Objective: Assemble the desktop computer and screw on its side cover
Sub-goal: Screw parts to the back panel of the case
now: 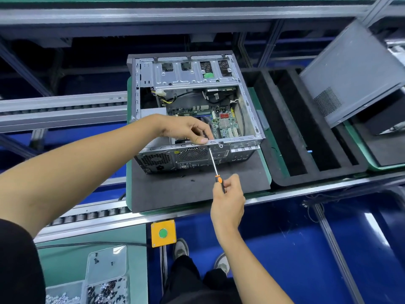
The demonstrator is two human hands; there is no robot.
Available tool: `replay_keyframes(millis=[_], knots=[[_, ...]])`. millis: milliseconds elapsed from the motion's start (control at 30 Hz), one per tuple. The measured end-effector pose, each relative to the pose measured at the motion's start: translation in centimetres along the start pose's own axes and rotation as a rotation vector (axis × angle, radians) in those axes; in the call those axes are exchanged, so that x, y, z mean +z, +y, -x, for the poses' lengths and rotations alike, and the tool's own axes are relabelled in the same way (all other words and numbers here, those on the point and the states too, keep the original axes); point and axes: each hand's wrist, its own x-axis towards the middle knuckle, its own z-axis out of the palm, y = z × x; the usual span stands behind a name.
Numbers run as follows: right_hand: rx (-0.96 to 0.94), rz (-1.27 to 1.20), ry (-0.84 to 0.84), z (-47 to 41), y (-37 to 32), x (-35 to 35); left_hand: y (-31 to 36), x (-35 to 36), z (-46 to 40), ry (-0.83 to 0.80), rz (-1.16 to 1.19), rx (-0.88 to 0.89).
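Observation:
An open desktop computer case (247, 102) lies on its side on a dark foam pad (186, 189), its motherboard (223, 123) exposed. My left hand (186, 128) grips the case's near top rim beside a screw hole. My right hand (228, 198) holds an orange-and-black screwdriver (213, 163), whose tip touches a screw point on the rear panel just under the rim. The grey side cover (350, 71) leans tilted at the far right, off the case.
A black foam tray with long slots (306, 132) sits right of the case. Clear bins of screws (105, 279) stand at the lower left. A yellow box with a green button (163, 233) hangs under the conveyor rail (87, 216). My feet show below.

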Motion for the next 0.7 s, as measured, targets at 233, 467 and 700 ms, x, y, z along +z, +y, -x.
replay_keyframes(millis=[233, 467, 700], knots=[[0.007, -0.02, -0.011, -0.1, -0.39, 0.0, 0.23, 0.2, -0.24, 0.021, 0.002, -0.001], [0.016, -0.022, 0.0, 0.2, -0.18, -0.09, 0.31, 0.15, -0.16, 0.011, -0.029, -0.008], [-0.003, -0.029, 0.011, 0.04, -0.64, -0.06, 0.65, 0.55, 0.06, 0.016, -0.082, -0.004]])
